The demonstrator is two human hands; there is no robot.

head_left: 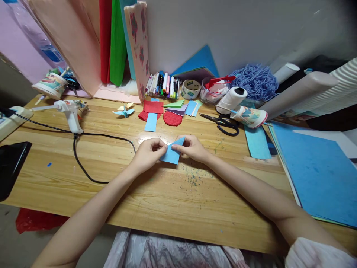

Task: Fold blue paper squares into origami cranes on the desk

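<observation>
Just above the middle of the wooden table, a small piece of blue paper is held between both hands, one corner pointing up and to the right. My left hand pinches its left edge between thumb and fingers. On the other side my right hand grips the upper right part, thumb lying on top of the sheet. Some fingertips are hidden behind the paper. Beyond the hands lie a light blue paper strip, red crepe paper and a round red piece.
A white glue gun stands at left, its black cable looping toward my left hand. Black scissors lie at right near a tipped paper cup. Large blue sheets cover the right side. Markers line the back.
</observation>
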